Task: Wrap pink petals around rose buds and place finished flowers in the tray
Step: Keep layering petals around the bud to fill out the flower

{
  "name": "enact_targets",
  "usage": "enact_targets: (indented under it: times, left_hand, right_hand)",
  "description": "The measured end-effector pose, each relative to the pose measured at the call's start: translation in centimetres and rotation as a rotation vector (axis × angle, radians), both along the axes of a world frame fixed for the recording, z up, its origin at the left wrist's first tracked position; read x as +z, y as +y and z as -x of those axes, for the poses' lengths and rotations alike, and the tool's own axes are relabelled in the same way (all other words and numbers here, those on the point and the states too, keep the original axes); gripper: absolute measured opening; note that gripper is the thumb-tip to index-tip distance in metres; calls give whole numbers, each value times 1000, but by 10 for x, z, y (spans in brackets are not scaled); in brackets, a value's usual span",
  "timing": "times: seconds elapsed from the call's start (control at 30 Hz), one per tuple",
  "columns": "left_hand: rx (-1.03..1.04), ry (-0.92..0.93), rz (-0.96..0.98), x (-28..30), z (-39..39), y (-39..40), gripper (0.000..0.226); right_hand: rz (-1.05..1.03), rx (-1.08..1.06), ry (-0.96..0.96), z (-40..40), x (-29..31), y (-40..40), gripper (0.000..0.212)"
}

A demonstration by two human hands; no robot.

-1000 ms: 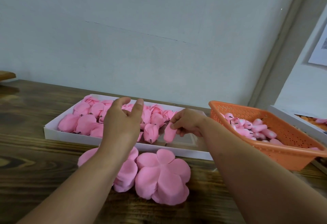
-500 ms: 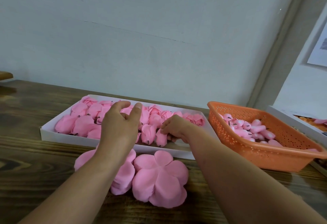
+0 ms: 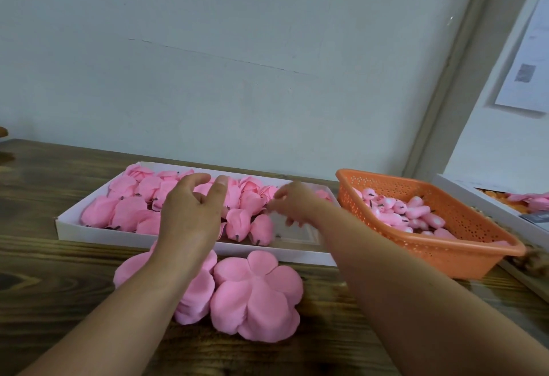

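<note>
Two hands: both reach over a shallow white cardboard tray (image 3: 190, 249) on a dark wood-grain table (image 3: 44, 280), set against a pale wall.
Tray, left end: rows of finished pink wrapped flowers (image 3: 130, 212), stubs pointing toward the near wall, fill this part.
Left hand (image 3: 190, 212): hovers above the tray's middle, fingers loosely spread and slightly bent, holding nothing; its forearm crosses the petals on the table.
Petal stacks: two stacks of flat pink five-lobed petal cutouts lie on the table just in front of the tray, a left stack (image 3: 196, 295) partly hidden under the forearm and a right stack (image 3: 255, 292) in plain sight, the two touching.
Latest flower (image 3: 261, 228): lies in the tray's near row, last on the right, just beside the right hand and free of it.
Right hand (image 3: 294, 205): blurred, above the bare right part of the tray, fingers relaxed and hanging down, empty.
Basket: an orange perforated plastic basket (image 3: 463, 254) stands right of the tray, holding small pink rose buds (image 3: 401, 212).
Far right: a second white tray (image 3: 463, 188) shows at the edge.
</note>
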State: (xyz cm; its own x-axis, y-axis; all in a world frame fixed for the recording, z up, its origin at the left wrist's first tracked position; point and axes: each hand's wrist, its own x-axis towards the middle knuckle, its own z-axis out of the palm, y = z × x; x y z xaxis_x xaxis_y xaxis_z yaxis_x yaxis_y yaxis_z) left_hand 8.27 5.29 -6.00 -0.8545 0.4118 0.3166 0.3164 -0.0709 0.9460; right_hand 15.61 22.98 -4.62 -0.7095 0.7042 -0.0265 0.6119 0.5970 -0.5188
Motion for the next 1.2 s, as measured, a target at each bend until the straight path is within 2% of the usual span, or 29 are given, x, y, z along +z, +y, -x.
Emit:
enact_targets:
  times: [0.1,0.13,0.17,0.23,0.3,0.37,0.43,0.5,0.57,0.63,0.77,0.9,1.0,1.13,1.2]
  left_hand:
    - [-1,2,-10,-1,1,0,35]
    - [-1,4,-9,-1,0,0,34]
    - [-1,6,-6,-2,0,1,34]
    - [-1,13,0,-3,0,1,34]
    - [1,23,6,-3,0,2,34]
    - [6,33,10,-4,0,2,34]
    - [9,40,18,-5,0,2,34]
    - [10,40,26,-5,0,2,35]
    - [15,39,24,-5,2,2,36]
    - [14,39,23,-5,4,3,36]
    - [-16,44,42,-4,2,2,34]
    - [-99,52,115,2,3,-1,19]
    - [-253,125,282,12,15,-8,3]
    - [-337,555,848,17,34,-31,13]
    - [-341,649,1004,11,42,-41,10]
  right_hand:
    - [-250,-147,288,-29,43,35,29]
    - [-321,-217,318,-45,56,49,31]
    - [-399,-290,229,-65,67,64,31]
    - [-462,-400,-200,-108,72,88,31]
    - [-278,-482,-569,-146,59,102,24]
    - [-197,-451,-762,-173,39,117,28]
    - [-211,-392,-869,-186,30,124,33]
    - [-129,-389,-852,-189,31,121,24]
    - [-69,-434,-849,-186,35,122,26]
    - [-154,-438,-937,-188,36,128,36]
    - [-300,-378,-1009,-188,34,124,40]
    - [-323,-340,-857,-183,29,118,56]
    - [-339,-361,-762,-183,25,123,64]
    - [-342,-382,-717,-179,22,121,74]
    - [-339,-414,-701,-174,21,117,72]
